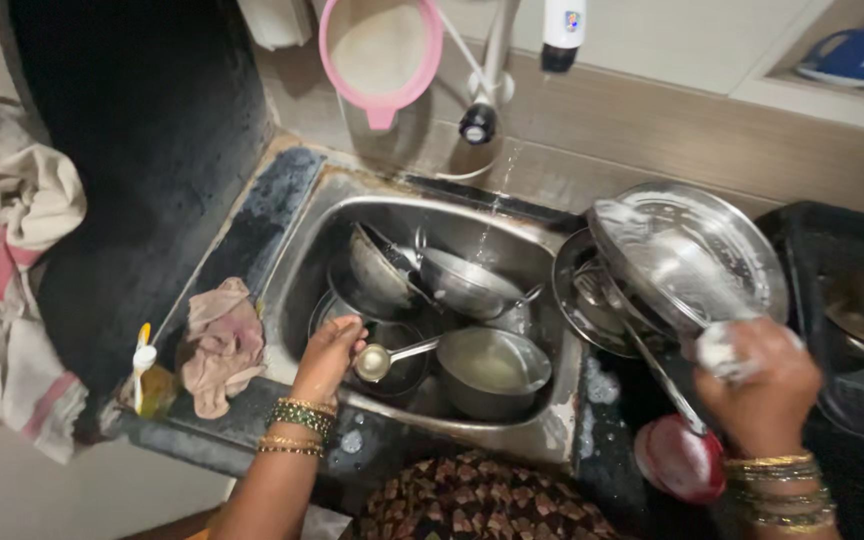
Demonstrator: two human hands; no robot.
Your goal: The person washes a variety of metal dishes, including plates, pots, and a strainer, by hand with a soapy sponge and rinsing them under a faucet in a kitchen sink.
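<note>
Steel sink (pixel 297 262) crowded with bowls and pans, dark wet counter around it.

Left hand (pixel 330 352) reaches into the sink, fingers closed on a steel ladle (pixel 384 358) beside a pot (pixel 492 368); right hand (pixel 760 385) grips a soapy scrubber (pixel 720 352) against a sudsy steel plate (pixel 687 255) right of the basin.

A steel sink (pixel 297 265) is crowded with stacked bowls (pixel 467 280), a pot (pixel 492 370) and a ladle (pixel 377 360), leaving only narrow gaps along its left wall. The left hand (pixel 330 355) sits at the near rim. Right of the sink, soapy steel plates (pixel 692 245) and the right hand (pixel 757 385) fill the counter. A crumpled rag (pixel 220 345) blocks the left ledge.
</note>
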